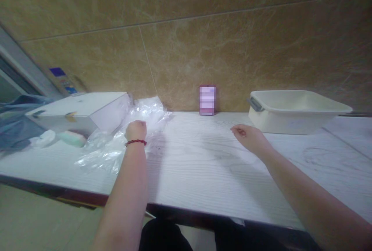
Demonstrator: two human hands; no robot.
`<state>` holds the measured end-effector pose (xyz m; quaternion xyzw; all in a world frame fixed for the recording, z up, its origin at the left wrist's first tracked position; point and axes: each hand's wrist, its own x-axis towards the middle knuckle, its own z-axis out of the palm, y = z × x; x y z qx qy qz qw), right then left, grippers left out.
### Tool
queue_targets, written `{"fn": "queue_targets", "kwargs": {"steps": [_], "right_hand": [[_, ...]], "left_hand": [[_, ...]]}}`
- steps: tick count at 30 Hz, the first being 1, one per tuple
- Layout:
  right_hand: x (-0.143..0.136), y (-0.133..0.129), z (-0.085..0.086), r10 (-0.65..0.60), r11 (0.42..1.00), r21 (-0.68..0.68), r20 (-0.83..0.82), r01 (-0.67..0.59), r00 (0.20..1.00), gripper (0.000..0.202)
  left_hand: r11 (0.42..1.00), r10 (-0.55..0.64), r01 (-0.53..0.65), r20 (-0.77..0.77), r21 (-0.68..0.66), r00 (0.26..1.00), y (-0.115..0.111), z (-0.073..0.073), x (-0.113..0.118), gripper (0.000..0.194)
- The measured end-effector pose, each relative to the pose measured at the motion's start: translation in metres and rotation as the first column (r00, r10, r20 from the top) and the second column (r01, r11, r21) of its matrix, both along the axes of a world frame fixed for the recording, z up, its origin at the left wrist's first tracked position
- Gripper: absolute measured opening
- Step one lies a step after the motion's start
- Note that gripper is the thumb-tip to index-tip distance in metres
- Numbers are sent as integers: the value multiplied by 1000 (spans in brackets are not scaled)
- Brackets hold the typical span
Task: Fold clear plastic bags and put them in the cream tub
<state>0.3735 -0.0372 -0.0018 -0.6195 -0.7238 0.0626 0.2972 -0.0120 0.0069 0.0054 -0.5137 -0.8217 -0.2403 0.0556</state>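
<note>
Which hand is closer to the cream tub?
Right. The right hand is near the left end of the tub; the left hand is farther left, by clear plastic.

The phone's screen [207, 99] is pixelated beyond reading; the left edge crops the bluish cloth [14, 129]; the left hand [136, 130] hides its fingertips.

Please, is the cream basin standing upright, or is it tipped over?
Upright: the cream basin stands on the white table with its opening facing up.
</note>
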Motion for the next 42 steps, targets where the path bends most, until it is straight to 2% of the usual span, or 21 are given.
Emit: {"fn": "queue_targets", "kwargs": {"steps": [3,9,13,15,18,21,23,27,30,32,35,39,42], "right_hand": [[0,1,-3,9,1000,-16,-9,-9,1000,20],[-1,2,-8,26,1000,-8,-40,-27,999,19],[-4,-1,-7,49,999,3,-56,-49,997,18],[-9,-3,-5,73,997,17,-70,-72,995,19],[-17,-9,-3,110,992,78,-79,-103,991,20],[-25,-14,-1,147,981,133,-59,-138,987,20],[-29,-15,-1,176,975,145,-38,-169,984,20],[-32,-16,-5,211,966,152,-10,-208,977,21],[-32,-15,-7,220,964,153,4,-218,975,21],[-33,-15,-7,225,963,149,0,-223,974,21],[-37,-17,-6,246,958,158,-35,-238,969,22],[-51,-30,-2,383,915,165,-65,-368,922,24],[-65,-45,1,508,857,128,-54,-499,860,26]], "left_hand": [[995,59,-59,-4,85,998,0,5,7,38],[932,-75,38,90,361,993,1,9,19,27],[849,-229,45,290,527,929,0,9,29,28],[815,-355,57,420,577,835,-1,8,38,31],[764,-529,45,586,644,614,-1,7,54,33],[724,-626,-20,669,689,400,-2,8,68,31],[719,-657,-107,722,686,214,-2,10,73,29],[787,-613,-247,762,566,-208,-4,14,74,24],[771,-631,-234,659,593,-410,-5,13,75,26],[744,-636,-199,587,637,-500,-6,11,80,26],[728,-615,-160,532,666,-582,-10,8,93,25],[759,-554,-118,542,640,-632,-20,4,120,27],[750,-552,-104,532,653,-642,-31,0,141,27]]}}
